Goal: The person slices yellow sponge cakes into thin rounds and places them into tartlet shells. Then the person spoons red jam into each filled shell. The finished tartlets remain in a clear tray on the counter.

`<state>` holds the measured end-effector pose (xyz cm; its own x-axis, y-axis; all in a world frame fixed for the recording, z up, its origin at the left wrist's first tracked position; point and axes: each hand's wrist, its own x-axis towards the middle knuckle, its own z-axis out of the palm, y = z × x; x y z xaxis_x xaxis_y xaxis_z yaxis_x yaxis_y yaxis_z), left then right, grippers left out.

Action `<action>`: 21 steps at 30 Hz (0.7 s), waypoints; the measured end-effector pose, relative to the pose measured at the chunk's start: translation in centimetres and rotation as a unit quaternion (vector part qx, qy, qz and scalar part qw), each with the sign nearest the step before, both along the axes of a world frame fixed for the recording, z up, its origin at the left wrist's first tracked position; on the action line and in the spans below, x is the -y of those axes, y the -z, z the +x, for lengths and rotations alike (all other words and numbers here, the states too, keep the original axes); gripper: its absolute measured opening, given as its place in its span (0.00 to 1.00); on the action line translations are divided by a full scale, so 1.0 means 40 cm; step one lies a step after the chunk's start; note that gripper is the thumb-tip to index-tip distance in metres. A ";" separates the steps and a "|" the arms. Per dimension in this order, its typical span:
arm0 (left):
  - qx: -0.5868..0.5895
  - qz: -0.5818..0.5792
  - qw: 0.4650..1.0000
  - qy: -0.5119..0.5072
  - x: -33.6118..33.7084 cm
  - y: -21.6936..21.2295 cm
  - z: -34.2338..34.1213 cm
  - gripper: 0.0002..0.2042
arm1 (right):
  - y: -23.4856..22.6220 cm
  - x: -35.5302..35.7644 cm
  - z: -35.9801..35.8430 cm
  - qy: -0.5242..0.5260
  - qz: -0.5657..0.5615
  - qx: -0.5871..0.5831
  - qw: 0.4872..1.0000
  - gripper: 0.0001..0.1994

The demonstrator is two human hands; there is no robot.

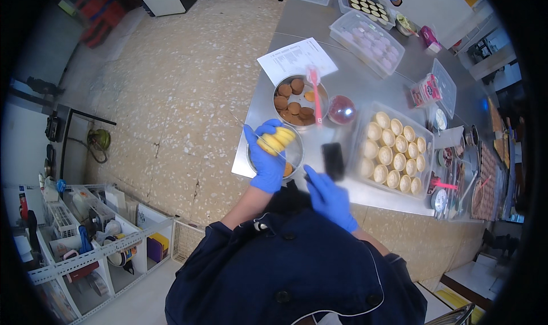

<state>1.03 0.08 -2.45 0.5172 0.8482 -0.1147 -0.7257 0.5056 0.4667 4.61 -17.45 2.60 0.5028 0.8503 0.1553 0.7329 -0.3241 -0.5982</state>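
- Left hand [267, 162]: blue-gloved, its fingers curled around a stack of yellow cake rounds [278, 140], held up over the rim of a metal bowl [295, 148]. Take this stack as the middle of the clock.
- Right hand [329, 198]: also gloved in blue, at half past four, gripping the dark handle of a long thin blade [278, 152]. The blade slants up toward ten o'clock, crossing in front of the rounds; I cannot tell whether its edge touches them.
- One o'clock, near: a second metal bowl [301, 98] with brown cake rounds [285, 90] in it, and a pink spatula [317, 99] lying across its right side.
- Just past twelve: a printed sheet [288, 59] flat on the counter [257, 105], partly behind that bowl.
- Two o'clock: a round container with reddish contents [342, 109], just beside the brown rounds' bowl.
- Four o'clock: a black rectangular object [333, 160], blurred.
- Three o'clock, farther right: a clear tub [370, 183] with rows of pale tart shells [394, 158].
- Half past one, well apart: another clear tub [388, 69] with pale pinkish pieces [368, 42].
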 end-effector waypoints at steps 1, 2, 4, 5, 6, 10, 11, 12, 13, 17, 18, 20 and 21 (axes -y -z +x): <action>-0.009 0.017 1.000 0.005 0.008 0.000 0.002 0.22 | 0.007 -0.022 0.002 0.000 0.011 0.006 1.000 0.23; -0.020 0.021 0.999 0.014 0.013 0.000 0.002 0.23 | 0.010 -0.030 0.002 -0.006 0.015 0.006 1.000 0.23; -0.051 0.018 0.998 0.008 0.003 -0.008 -0.007 0.22 | 0.009 -0.024 0.000 0.002 0.020 -0.012 1.000 0.23; -0.055 0.011 0.998 0.002 -0.003 -0.012 -0.012 0.23 | 0.010 -0.015 -0.001 0.001 0.022 -0.030 0.999 0.23; -0.061 0.010 0.998 0.011 -0.006 -0.015 -0.016 0.23 | 0.009 -0.003 -0.003 0.001 0.010 -0.021 1.000 0.22; -0.049 0.002 0.998 0.029 0.007 -0.014 -0.012 0.26 | 0.014 0.007 0.001 0.005 -0.017 -0.037 0.999 0.22; -0.052 -0.005 0.998 0.034 0.010 -0.008 -0.008 0.26 | 0.018 -0.007 0.005 0.008 -0.020 -0.053 0.998 0.22; -0.047 -0.021 0.998 0.029 0.011 0.000 -0.004 0.25 | 0.022 -0.026 0.008 0.008 -0.012 -0.052 0.999 0.21; -0.045 -0.042 0.998 0.026 0.006 0.012 -0.001 0.25 | 0.027 -0.044 0.010 0.008 -0.004 -0.057 0.998 0.21; -0.127 -0.069 0.989 -0.027 -0.041 0.091 0.005 0.20 | 0.025 -0.041 0.031 0.053 0.085 -0.157 0.983 0.17; -0.206 -0.059 0.977 0.002 -0.060 0.120 0.006 0.19 | 0.026 -0.029 0.039 0.082 0.083 -0.157 0.981 0.17; -0.317 -0.004 0.946 0.063 -0.094 0.190 0.015 0.17 | 0.038 0.000 0.079 0.128 0.096 -0.165 0.973 0.18; -0.406 0.103 0.900 0.122 -0.096 0.230 0.015 0.16 | 0.044 0.022 0.089 0.161 0.076 -0.198 0.964 0.18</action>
<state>1.63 3.93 -11.65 0.5077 0.7666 -0.3931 0.0187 0.4464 0.8947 8.19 -18.34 0.86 0.7826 0.6224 0.0087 0.3140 -0.3827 -0.8689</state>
